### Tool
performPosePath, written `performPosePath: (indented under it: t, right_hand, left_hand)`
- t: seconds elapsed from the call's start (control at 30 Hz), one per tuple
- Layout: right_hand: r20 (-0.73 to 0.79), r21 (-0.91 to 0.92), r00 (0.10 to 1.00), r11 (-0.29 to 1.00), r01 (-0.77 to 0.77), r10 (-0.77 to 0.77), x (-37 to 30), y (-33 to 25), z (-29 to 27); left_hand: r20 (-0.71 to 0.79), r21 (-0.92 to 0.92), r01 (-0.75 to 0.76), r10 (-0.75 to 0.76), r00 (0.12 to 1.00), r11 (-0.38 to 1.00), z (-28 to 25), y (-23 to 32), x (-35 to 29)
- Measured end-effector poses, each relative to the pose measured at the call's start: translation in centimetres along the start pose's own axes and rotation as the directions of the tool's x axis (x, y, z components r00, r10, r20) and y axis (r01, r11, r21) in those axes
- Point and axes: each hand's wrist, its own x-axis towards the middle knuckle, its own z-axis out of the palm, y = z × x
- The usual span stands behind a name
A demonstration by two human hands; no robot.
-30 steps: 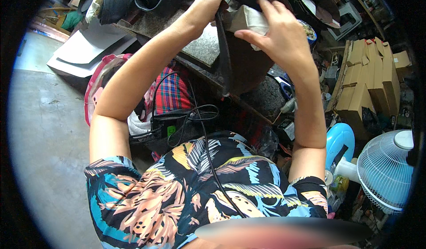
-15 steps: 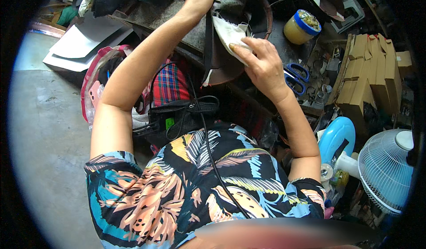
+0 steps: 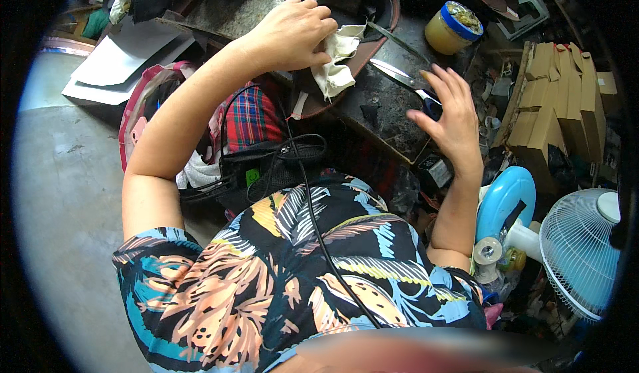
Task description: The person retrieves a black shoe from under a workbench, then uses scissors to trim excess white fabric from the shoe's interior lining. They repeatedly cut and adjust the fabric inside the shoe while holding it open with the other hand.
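My left hand (image 3: 293,37) is closed on a crumpled white cloth (image 3: 338,63), which lies against a dark brown leather-like piece (image 3: 373,50) with a curved edge. To its right, my right hand (image 3: 454,117) has a pair of scissors (image 3: 398,75) between thumb and fingers. Their blades are spread and point left toward the cloth. The dark blue handle shows beside my thumb, while the other loop is partly hidden by my fingers.
A blue-lidded jar (image 3: 454,27) stands on the dark worktop (image 3: 393,123). Cardboard pieces (image 3: 546,100) and a fan (image 3: 579,250) are at right. White sheets (image 3: 130,57) and a tartan cloth (image 3: 253,120) are at left. A black cable (image 3: 309,206) crosses my front.
My left hand has come down onto the white cloth. My right hand has let go of the cloth, moved right and taken up the scissors, whose blades are now spread.
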Motion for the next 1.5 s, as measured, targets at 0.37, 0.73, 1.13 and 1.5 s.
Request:
performPosePath:
  t: [0.37, 0.73, 1.13, 1.5]
  right_hand:
    - [-0.266, -0.032, 0.964, 0.999, 0.003, -0.011, 2.9, 0.8, 2.3]
    - [-0.129, 0.462, 0.951, 0.866, -0.193, 0.281, 8.5, -0.9, 7.3]
    - [-0.233, -0.350, 0.829, 0.839, 0.416, -0.508, 9.7, -2.0, 6.6]
    - [-0.155, 0.184, 0.924, 0.909, 0.374, -0.349, 6.1, 0.7, 5.5]
  left_hand:
    - [-0.334, -0.207, 0.211, -0.272, 0.902, 0.955, 1.9, 0.8, 1.9]
    - [0.095, -0.665, -0.004, 0.090, 0.991, 0.746, -0.4, -4.2, -2.7]
    - [0.095, -0.085, 0.127, -0.119, 0.988, 0.988, -0.2, 1.5, 1.0]
    - [0.164, -0.058, 0.025, -0.015, 0.986, 0.998, 1.2, 0.4, 0.0]
